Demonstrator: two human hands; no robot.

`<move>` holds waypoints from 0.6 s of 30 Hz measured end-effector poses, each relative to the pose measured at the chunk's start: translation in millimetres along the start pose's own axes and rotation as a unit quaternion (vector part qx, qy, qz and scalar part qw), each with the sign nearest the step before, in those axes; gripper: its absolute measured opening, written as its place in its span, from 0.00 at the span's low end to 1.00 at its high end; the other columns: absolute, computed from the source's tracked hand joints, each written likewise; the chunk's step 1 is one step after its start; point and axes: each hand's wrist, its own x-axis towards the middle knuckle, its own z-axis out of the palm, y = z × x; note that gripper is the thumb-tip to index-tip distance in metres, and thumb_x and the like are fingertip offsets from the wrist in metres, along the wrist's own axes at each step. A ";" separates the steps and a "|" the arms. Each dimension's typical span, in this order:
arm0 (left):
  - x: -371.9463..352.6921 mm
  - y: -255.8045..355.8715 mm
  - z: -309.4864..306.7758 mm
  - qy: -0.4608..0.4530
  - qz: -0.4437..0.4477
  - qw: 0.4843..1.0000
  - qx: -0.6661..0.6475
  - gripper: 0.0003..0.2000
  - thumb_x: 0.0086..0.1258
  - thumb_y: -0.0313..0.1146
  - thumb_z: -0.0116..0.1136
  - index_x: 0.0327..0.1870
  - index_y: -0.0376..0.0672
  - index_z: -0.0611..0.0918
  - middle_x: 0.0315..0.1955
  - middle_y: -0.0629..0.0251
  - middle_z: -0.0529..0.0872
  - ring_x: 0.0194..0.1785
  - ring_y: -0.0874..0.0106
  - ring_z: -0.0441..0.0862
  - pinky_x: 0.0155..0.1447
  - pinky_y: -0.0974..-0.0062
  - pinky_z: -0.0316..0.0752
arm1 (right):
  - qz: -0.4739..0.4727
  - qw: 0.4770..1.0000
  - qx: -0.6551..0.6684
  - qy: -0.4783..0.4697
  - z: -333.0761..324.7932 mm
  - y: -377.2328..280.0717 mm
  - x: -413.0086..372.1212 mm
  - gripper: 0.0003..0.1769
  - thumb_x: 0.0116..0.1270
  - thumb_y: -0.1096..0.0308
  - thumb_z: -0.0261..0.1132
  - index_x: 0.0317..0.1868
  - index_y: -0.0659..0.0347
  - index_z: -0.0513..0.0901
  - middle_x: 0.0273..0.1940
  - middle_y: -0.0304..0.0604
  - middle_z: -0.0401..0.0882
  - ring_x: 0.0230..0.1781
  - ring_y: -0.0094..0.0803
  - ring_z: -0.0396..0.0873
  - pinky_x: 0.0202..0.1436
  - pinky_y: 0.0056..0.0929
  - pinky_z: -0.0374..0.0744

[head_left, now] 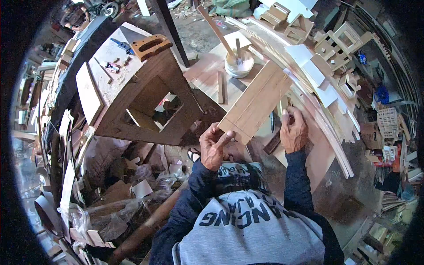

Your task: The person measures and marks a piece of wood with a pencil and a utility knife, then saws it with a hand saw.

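I hold a flat rectangular wooden board (258,100) tilted in front of me. My left hand (213,145) grips its near lower corner, index finger stretched along the edge. My right hand (293,130) rests at the board's right side, fingers curled against its edge, thumb up. Whether it truly grips the board or a piece beneath it I cannot tell. Past the board's far end stands a white glue pot (239,65) with sticks in it.
A dark wooden frame with a square opening (150,106) leans at the left. Long curved wood strips (327,119) run down the right. Small wooden assemblies (340,44) are stacked at the back right. Offcuts and plastic sheeting (110,194) litter the floor at the left.
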 end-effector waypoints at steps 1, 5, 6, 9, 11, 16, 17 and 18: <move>-1.2 3.3 2.7 0.001 -0.006 1.000 -0.021 0.07 0.68 0.23 0.63 0.45 0.37 0.81 0.38 0.71 0.85 0.41 0.80 0.80 0.48 0.80 0.75 | 0.058 0.996 0.037 -0.062 -6.1 -16.7 -0.1 0.17 0.74 0.57 0.59 0.45 0.65 0.81 0.36 0.52 0.81 0.36 0.41 0.79 0.42 0.36 0.76; -2.6 1.4 -3.3 -0.004 -0.004 0.998 -0.063 0.08 0.68 0.23 0.63 0.47 0.38 0.81 0.38 0.71 0.85 0.40 0.80 0.81 0.48 0.79 0.76 | 0.026 0.968 0.185 -0.169 2.0 -54.4 -18.1 0.16 0.73 0.59 0.60 0.45 0.65 0.81 0.37 0.47 0.81 0.36 0.31 0.79 0.37 0.32 0.76; -1.2 -0.7 -5.3 -0.007 0.018 0.997 -0.078 0.10 0.68 0.22 0.63 0.49 0.38 0.81 0.38 0.71 0.85 0.40 0.80 0.81 0.48 0.79 0.77 | 0.039 0.956 0.226 -0.183 6.0 -71.3 -21.6 0.16 0.73 0.59 0.61 0.48 0.65 0.80 0.39 0.44 0.82 0.38 0.28 0.78 0.39 0.29 0.77; -3.3 16.8 -3.9 -0.001 0.030 0.987 -0.157 0.10 0.70 0.24 0.62 0.50 0.37 0.80 0.39 0.68 0.85 0.42 0.77 0.83 0.49 0.75 0.80 | 0.025 0.948 0.275 -0.156 23.4 -101.0 -23.3 0.14 0.74 0.63 0.60 0.50 0.66 0.79 0.41 0.42 0.82 0.41 0.27 0.77 0.47 0.27 0.76; -6.9 21.4 -16.3 0.002 0.020 0.993 -0.117 0.10 0.71 0.26 0.62 0.51 0.37 0.79 0.39 0.67 0.85 0.42 0.76 0.84 0.49 0.73 0.81 | 0.016 0.936 0.323 -0.141 34.3 -117.4 -19.9 0.13 0.75 0.64 0.59 0.50 0.66 0.79 0.41 0.42 0.82 0.42 0.27 0.77 0.50 0.26 0.75; -34.0 66.8 -53.9 -0.063 -0.023 0.964 0.257 0.11 0.73 0.33 0.60 0.49 0.35 0.81 0.36 0.61 0.88 0.38 0.73 0.86 0.44 0.73 0.80 | -0.032 0.923 0.320 -0.213 63.4 -146.9 3.5 0.15 0.78 0.63 0.55 0.51 0.67 0.80 0.43 0.44 0.83 0.44 0.29 0.78 0.52 0.29 0.75; -45.3 81.8 -58.7 -0.040 0.043 0.921 0.385 0.11 0.71 0.33 0.63 0.47 0.34 0.82 0.32 0.56 0.87 0.35 0.68 0.86 0.41 0.71 0.80 | -0.046 0.922 0.310 -0.227 69.1 -155.8 10.6 0.15 0.78 0.63 0.54 0.51 0.67 0.80 0.43 0.45 0.83 0.44 0.29 0.78 0.53 0.30 0.75; -50.4 94.5 -64.8 -0.040 0.135 0.904 0.403 0.12 0.67 0.31 0.64 0.47 0.35 0.82 0.33 0.52 0.86 0.32 0.62 0.86 0.41 0.68 0.81 | -0.059 0.921 0.300 -0.241 76.6 -164.7 16.3 0.16 0.79 0.62 0.54 0.51 0.67 0.80 0.43 0.46 0.84 0.45 0.30 0.79 0.53 0.31 0.75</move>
